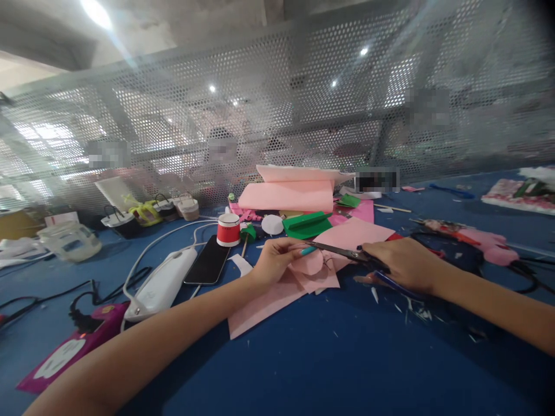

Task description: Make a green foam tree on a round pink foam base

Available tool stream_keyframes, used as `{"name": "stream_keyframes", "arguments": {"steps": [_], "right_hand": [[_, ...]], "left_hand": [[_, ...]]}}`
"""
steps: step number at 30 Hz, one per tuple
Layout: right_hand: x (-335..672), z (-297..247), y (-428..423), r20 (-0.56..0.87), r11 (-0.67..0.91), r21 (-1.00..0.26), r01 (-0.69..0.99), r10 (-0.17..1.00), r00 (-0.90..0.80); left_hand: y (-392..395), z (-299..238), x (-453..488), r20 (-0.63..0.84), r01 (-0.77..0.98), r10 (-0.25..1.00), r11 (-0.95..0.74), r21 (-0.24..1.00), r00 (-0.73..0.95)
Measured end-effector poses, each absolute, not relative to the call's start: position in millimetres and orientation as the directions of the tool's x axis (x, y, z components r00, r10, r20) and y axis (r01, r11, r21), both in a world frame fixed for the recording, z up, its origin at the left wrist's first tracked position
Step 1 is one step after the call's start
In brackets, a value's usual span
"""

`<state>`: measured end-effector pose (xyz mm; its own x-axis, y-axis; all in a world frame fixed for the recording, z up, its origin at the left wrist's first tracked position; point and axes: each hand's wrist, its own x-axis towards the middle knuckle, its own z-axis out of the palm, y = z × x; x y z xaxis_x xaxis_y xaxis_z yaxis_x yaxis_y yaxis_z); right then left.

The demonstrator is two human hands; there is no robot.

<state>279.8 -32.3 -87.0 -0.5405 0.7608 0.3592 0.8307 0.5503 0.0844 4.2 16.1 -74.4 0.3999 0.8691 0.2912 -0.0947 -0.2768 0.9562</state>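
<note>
We've got both hands over the blue worktop (303,370), approx. center. L hand (277,263): fingers clenched on a pink cutout (309,263), thumb w/ teal nail on the near side. R hand (405,263): fingers wrapped around the handles of the scissors (338,251), blades pointing L along the cutout's upper edge, tips close to the L fingers. We can't tell if the blades are parted or together. Cutout is btwn the hands, above some pink sheets (264,309) lying on the worktop.

Just behind the hands we see folded green paper (307,224), a white disc (273,224) and a red & white roll (228,230) standing upright. Further back, a big pink roll (288,195) lies on its side near the mesh panel (303,104).

L of the L hand: black phone (208,261) lying flat, screen dark, then a white box (160,283) w/ white cord, then a purple power strip (82,346) nearest us, partly behind the L forearm. Far L we have a clear jar (70,238).

R side, beyond the R forearm: pink glue gun (496,245) on its side, w/ black cable. Small scraps (420,312) scattered below the R hand. Some bkgd items too blurry for us to ID.
</note>
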Motion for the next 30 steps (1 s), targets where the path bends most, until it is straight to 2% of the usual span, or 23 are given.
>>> {"name": "stream_keyframes", "arguments": {"steps": [14, 30], "right_hand": [[280.4, -89.4, -31.8, 0.368, 0.552, 0.105, 0.827, 0.751, -0.548], [280.3, -87.1, -33.5, 0.372, 0.564, 0.06, 0.823, 0.753, -0.543]], "left_hand": [[14.1, -73.8, 5.3, 0.299, -0.111, 0.865, -0.278, 0.954, 0.402], [14.1, -72.2, 6.1, 0.321, -0.13, 0.858, -0.294, 0.947, 0.4]]}}
